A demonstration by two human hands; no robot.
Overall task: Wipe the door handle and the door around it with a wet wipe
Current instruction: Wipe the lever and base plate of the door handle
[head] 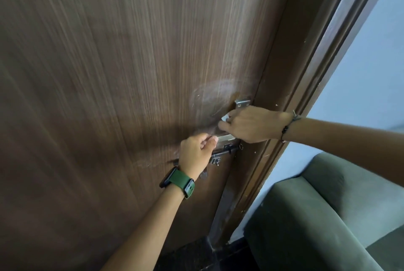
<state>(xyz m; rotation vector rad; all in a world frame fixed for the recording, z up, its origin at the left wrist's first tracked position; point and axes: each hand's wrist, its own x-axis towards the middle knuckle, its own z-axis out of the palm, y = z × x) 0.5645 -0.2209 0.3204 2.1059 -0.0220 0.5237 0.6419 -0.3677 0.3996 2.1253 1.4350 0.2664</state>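
Wipe [225, 117] bunched in right hand [251, 124], seemingly against door [131, 74].

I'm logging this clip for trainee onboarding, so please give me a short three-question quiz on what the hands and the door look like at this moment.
1. True or false: the right hand holds the crumpled white wet wipe against the brown wood-grain door.
2. Which wrist carries the green-strapped watch? A) left B) right C) neither
3. Fill in: the left hand grips the silver metal door ______, just above the dark sliding bolt.

Key:
1. True; a bit of white shows at its fingertips, by the hazy smear on the door.
2. A
3. handle
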